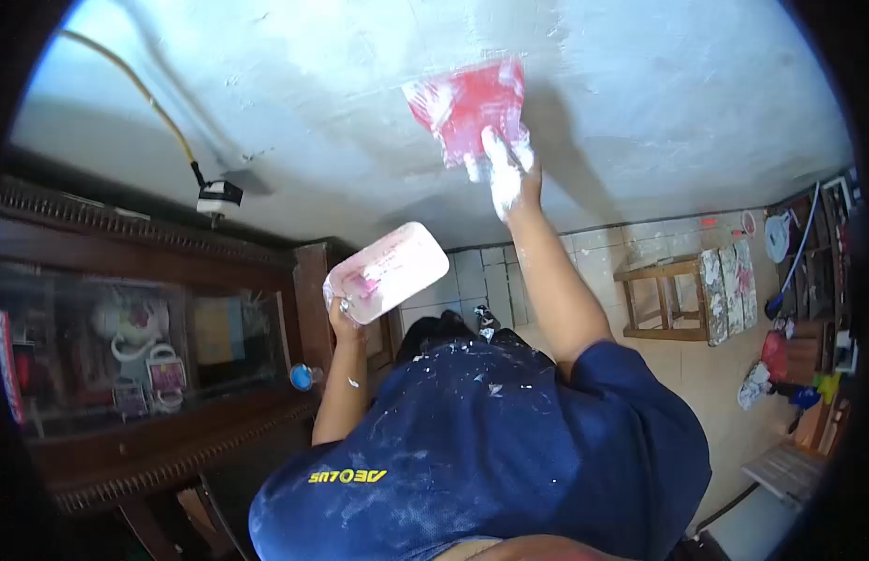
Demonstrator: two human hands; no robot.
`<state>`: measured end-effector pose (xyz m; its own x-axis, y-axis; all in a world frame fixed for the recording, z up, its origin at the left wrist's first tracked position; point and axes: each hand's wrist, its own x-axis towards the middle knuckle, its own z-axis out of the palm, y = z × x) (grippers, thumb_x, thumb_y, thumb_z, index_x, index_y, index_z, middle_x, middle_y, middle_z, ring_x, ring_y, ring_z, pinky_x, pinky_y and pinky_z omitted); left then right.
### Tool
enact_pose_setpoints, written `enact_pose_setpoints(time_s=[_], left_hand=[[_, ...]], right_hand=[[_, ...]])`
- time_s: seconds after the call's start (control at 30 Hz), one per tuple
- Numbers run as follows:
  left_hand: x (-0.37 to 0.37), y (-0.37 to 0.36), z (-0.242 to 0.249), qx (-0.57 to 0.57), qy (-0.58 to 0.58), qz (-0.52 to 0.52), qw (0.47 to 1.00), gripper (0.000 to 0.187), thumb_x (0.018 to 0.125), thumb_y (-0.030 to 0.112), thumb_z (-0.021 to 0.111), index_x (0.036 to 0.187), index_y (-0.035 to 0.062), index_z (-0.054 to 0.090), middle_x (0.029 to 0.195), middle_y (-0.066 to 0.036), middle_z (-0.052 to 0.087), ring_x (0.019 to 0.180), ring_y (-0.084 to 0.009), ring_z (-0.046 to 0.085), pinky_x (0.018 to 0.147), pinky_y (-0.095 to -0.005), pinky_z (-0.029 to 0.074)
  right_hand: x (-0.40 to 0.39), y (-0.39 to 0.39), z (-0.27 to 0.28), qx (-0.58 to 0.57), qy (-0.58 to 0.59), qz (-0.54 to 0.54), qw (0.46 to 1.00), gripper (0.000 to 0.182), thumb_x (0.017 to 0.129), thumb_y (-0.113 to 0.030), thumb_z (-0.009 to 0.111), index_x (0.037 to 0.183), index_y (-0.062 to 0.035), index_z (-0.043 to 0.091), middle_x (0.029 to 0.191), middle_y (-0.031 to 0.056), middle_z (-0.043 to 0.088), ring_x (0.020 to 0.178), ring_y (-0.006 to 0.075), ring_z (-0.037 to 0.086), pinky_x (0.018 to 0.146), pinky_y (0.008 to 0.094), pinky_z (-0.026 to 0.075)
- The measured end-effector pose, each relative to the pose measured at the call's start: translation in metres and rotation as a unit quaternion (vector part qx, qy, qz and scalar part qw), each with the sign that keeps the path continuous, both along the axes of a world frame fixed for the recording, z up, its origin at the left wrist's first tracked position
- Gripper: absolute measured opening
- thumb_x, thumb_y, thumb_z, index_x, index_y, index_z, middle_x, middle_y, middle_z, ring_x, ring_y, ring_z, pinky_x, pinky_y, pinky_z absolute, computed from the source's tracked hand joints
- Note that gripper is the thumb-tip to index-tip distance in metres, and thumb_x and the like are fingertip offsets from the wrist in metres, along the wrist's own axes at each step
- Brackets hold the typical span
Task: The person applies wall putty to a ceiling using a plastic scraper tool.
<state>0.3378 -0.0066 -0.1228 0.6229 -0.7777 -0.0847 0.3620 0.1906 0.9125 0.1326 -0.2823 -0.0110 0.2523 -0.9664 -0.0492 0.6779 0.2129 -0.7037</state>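
Note:
My right hand (509, 173), caked in white plaster, is raised and grips a red flat trowel (467, 103) smeared white. The blade is pressed flat against a pale plastered surface (313, 84). My left hand (343, 313) is held lower and to the left, holding up a white rectangular board (388, 269) stained pink. The board is clear of the surface. My dark blue shirt (491, 449), spattered with white, fills the bottom of the view.
A dark wooden glass-front cabinet (126, 346) with crockery stands at the left. A yellow cable (144, 93) runs to a small fitting (217, 196) on the surface. At the right, a plaster-stained wooden stool (664, 299) stands on the tiled floor (696, 374) near cluttered shelves (818, 280).

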Motion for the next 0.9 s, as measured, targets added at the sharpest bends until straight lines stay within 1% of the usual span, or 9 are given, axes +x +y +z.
enact_pose_setpoints(time_s=[0.13,0.27,0.3,0.4,0.5,0.57,0.73,0.87,0.9], left_hand=[[-0.008,0.007,0.009,0.002,0.036,0.028,0.999,0.053,0.089,0.036,0.036,0.127,0.0012,0.046,0.123,-0.016,0.054,0.113,-0.0314,0.053,0.098,-0.0441,0.042],[-0.012,0.011,0.02,0.021,-0.009,0.056,0.998,0.051,0.089,0.035,0.036,0.126,0.0013,0.047,0.121,-0.016,0.056,0.11,-0.0307,0.055,0.096,-0.0432,0.044],[-0.011,0.011,0.018,0.026,-0.004,0.059,0.998,0.051,0.089,0.035,0.036,0.126,0.0013,0.047,0.121,-0.016,0.056,0.11,-0.0304,0.056,0.095,-0.0429,0.044],[-0.006,0.015,0.014,0.017,0.013,0.061,0.998,0.049,0.088,0.032,0.038,0.125,0.0011,0.047,0.12,-0.016,0.056,0.11,-0.0302,0.055,0.095,-0.0429,0.045],[0.009,0.018,0.0,0.025,0.022,0.066,0.997,0.051,0.088,0.034,0.037,0.125,0.0009,0.048,0.119,-0.017,0.056,0.109,-0.0317,0.056,0.095,-0.0434,0.045],[0.012,0.018,-0.003,-0.003,-0.01,0.055,0.998,0.051,0.087,0.033,0.037,0.126,0.001,0.047,0.12,-0.017,0.056,0.11,-0.0326,0.055,0.096,-0.044,0.044],[-0.002,0.011,0.003,-0.007,0.039,0.071,0.997,0.056,0.088,0.04,0.037,0.129,0.0017,0.045,0.125,-0.017,0.053,0.113,-0.033,0.053,0.097,-0.0443,0.043],[-0.007,0.021,0.008,-0.013,0.08,0.071,0.994,0.051,0.086,0.033,0.04,0.125,0.0008,0.046,0.122,-0.017,0.054,0.115,-0.0312,0.052,0.096,-0.0442,0.044],[-0.006,0.028,0.003,-0.014,0.078,0.072,0.994,0.051,0.086,0.033,0.04,0.125,0.0008,0.046,0.122,-0.017,0.054,0.115,-0.0312,0.052,0.096,-0.0442,0.044]], right_hand=[[0.034,-0.03,0.03,-0.012,0.031,-0.029,0.999,0.033,0.082,-0.016,0.07,0.105,0.0041,0.059,0.089,0.0059,0.062,0.063,0.0161,0.06,0.05,0.0282,0.047],[0.04,0.002,-0.136,0.16,0.191,-0.043,0.967,0.031,0.082,-0.023,0.071,0.106,-0.0071,0.06,0.072,0.0014,0.058,0.052,0.012,0.054,0.041,0.0252,0.041],[0.035,0.021,-0.209,0.24,0.007,-0.048,0.97,0.034,0.081,-0.026,0.072,0.107,-0.0076,0.06,0.067,-0.0002,0.056,0.051,0.0121,0.054,0.041,0.0257,0.041],[0.007,0.075,-0.278,0.261,0.183,0.008,0.948,0.031,0.082,-0.017,0.069,0.11,-0.0058,0.058,0.077,0.0068,0.063,0.056,0.0183,0.06,0.044,0.0285,0.047],[0.022,0.074,-0.216,0.133,0.123,-0.007,0.984,0.035,0.081,-0.008,0.07,0.11,0.0049,0.056,0.095,0.0106,0.062,0.071,0.0166,0.062,0.052,0.0285,0.055],[0.031,0.046,-0.095,0.066,0.053,0.04,0.996,0.035,0.08,-0.004,0.069,0.111,0.0054,0.057,0.101,0.0097,0.061,0.077,0.0153,0.061,0.055,0.0285,0.055],[0.055,0.002,0.123,-0.138,-0.166,-0.039,0.976,0.024,0.081,-0.008,0.07,0.099,0.0044,0.062,0.089,0.0056,0.063,0.065,0.0131,0.059,0.055,0.0282,0.051],[0.072,-0.02,0.105,-0.087,0.073,-0.058,0.992,0.018,0.082,-0.011,0.069,0.09,0.0039,0.061,0.078,0.0059,0.061,0.057,0.0138,0.058,0.049,0.0262,0.046],[0.084,-0.022,0.059,-0.07,-0.068,-0.077,0.992,0.019,0.08,-0.015,0.072,0.088,-0.0002,0.062,0.072,0.0014,0.058,0.053,0.0118,0.053,0.046,0.0255,0.041]])
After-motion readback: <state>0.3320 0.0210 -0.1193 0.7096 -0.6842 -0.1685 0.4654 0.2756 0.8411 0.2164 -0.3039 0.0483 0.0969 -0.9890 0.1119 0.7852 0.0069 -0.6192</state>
